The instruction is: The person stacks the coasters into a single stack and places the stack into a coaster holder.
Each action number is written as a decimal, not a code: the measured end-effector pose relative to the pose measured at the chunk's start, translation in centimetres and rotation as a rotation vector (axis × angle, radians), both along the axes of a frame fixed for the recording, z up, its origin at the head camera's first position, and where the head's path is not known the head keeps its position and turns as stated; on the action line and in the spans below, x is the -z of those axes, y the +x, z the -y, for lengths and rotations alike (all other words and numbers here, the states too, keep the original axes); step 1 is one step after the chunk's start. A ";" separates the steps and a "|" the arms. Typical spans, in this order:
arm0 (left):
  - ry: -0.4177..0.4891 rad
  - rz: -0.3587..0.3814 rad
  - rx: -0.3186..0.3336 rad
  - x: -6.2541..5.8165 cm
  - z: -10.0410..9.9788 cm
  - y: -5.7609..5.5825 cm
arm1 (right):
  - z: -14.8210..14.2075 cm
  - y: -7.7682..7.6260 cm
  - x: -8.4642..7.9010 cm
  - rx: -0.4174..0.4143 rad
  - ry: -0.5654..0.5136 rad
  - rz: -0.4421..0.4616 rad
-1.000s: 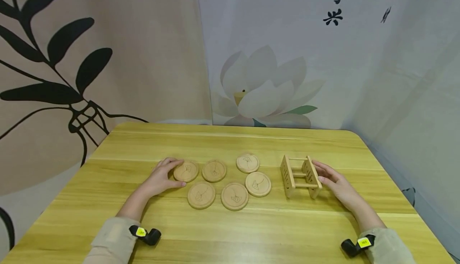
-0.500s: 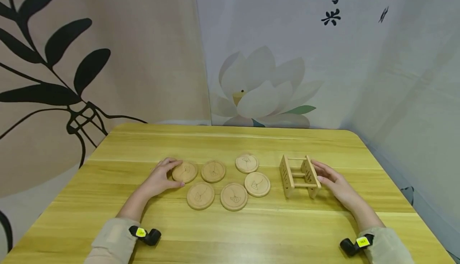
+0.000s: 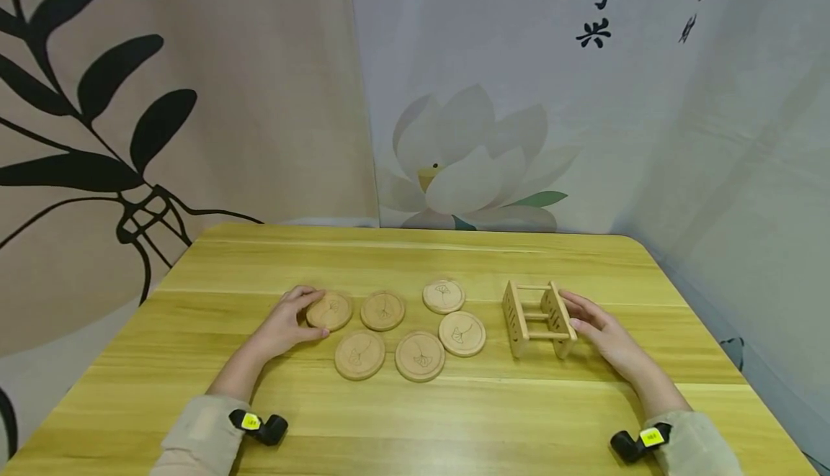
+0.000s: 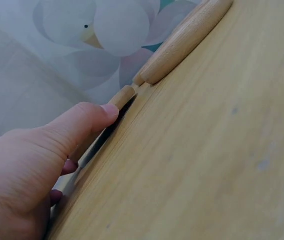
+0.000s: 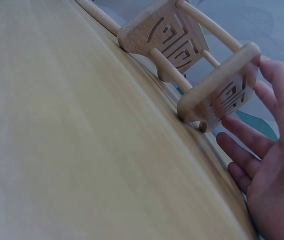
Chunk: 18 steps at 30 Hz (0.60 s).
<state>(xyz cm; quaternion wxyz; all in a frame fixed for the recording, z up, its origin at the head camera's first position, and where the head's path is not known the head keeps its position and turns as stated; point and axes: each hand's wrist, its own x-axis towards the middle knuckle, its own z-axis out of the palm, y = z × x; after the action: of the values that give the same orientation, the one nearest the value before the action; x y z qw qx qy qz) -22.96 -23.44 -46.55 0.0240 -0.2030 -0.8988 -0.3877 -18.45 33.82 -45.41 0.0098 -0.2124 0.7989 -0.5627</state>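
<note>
On the left, a round wooden coaster point(image 3: 329, 311) engraved with a ginkgo leaf lies between the thumb and forefinger of my left hand point(image 3: 285, 325), which pinch its rim. A dark gap shows under this coaster point(image 4: 124, 97) in the left wrist view. A small wooden coaster rack point(image 3: 540, 317), with slotted side panels joined by dowels, stands at the right. My right hand point(image 3: 603, 335) touches its right panel point(image 5: 227, 87) with thumb and forefinger, while the other fingers point(image 5: 247, 134) spread loosely beside it. Several similar coasters, such as the middle one point(image 3: 382, 311), lie between the hands.
Everything stands on a yellow wooden table point(image 3: 415, 433). Behind it hangs a pale curtain point(image 3: 292, 87) with a printed plant and lotus. Two coasters, a front one point(image 3: 420, 356) and a right one point(image 3: 462, 333), nearly touch. Black cameras point(image 3: 259, 427) sit on both sleeves.
The whole head view has shifted slightly left. Both hands keep their places at the left coaster and the rack; the left coaster has moved at most a touch away from its neighbour.
</note>
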 end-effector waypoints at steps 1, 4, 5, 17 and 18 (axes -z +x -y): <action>0.002 0.000 0.001 0.0 0.0 0.0 | 0.0 0.0 0.0 -0.001 0.000 0.000; 0.010 0.005 0.003 0.0 0.0 0.1 | 0.0 0.0 0.0 -0.002 -0.002 -0.001; 0.013 0.006 0.004 0.0 0.0 0.1 | 0.0 0.0 0.0 -0.002 -0.003 -0.001; 0.080 0.001 0.011 -0.4 -0.3 0.4 | 0.0 0.0 0.1 0.004 -0.003 0.000; 0.090 0.005 0.011 -0.4 -0.3 0.4 | 0.0 0.0 0.1 0.004 -0.001 -0.001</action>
<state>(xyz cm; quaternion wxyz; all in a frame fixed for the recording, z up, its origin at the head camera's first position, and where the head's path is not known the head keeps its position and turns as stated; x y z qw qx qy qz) -22.57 -23.09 -46.12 0.0286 -0.2058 -0.8794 -0.4284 -18.46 33.84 -45.56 0.0080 -0.2111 0.7989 -0.5631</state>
